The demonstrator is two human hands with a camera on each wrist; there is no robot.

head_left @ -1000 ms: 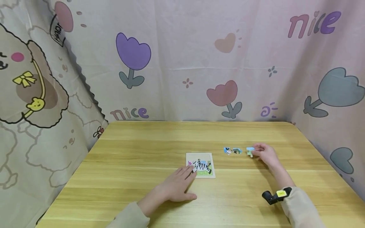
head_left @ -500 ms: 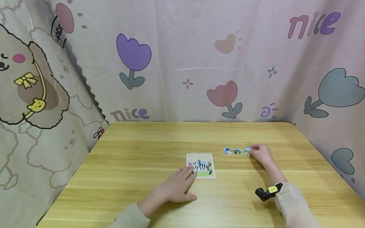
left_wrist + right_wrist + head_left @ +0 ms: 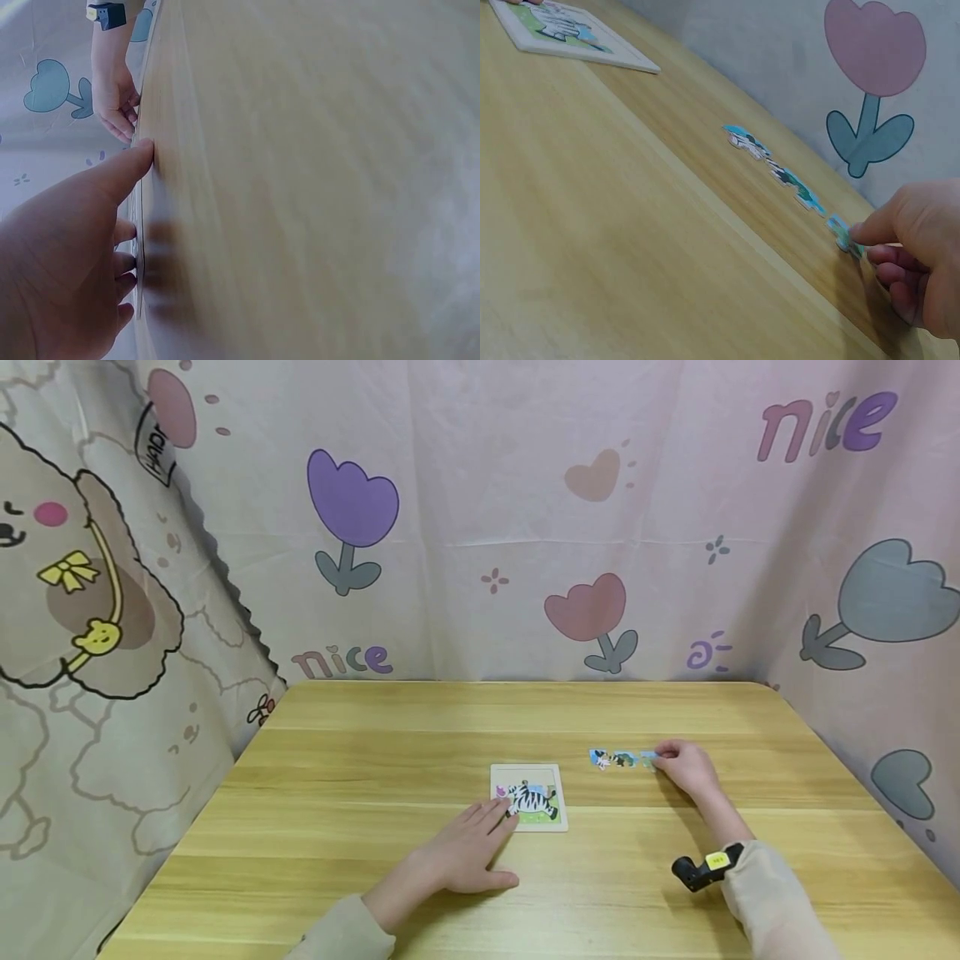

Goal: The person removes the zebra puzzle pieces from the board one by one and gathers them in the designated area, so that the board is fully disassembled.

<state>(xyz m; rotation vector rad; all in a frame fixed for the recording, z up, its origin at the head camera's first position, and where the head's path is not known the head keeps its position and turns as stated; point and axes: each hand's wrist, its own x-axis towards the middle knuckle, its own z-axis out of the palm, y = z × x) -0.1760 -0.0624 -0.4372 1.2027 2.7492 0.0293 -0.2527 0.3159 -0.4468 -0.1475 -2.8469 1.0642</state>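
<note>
A square white-framed jigsaw puzzle board (image 3: 536, 817) with a zebra picture lies on the table, its upper strip bare of picture. Across its lower left corner rests my left hand (image 3: 468, 852), fingers extended and thumb spread onto the tabletop. To the right of the board, my right hand (image 3: 688, 768) pinches a blue and green puzzle piece (image 3: 841, 231) low at the table surface, partly covering it. Left of that piece lie two more in a row: a middle puzzle piece (image 3: 795, 185) with dark green, and a puzzle piece (image 3: 746, 142) showing black and white.
The wooden table (image 3: 360, 743) reaches back to a patterned curtain (image 3: 465, 485) with printed flowers. A second curtain (image 3: 75, 777) hangs along the left side. On the right wrist sits a small black camera (image 3: 705, 868).
My right hand has moved left with its puzzle piece, closing the gap to the other two pieces. The left hand has stayed on the board.
</note>
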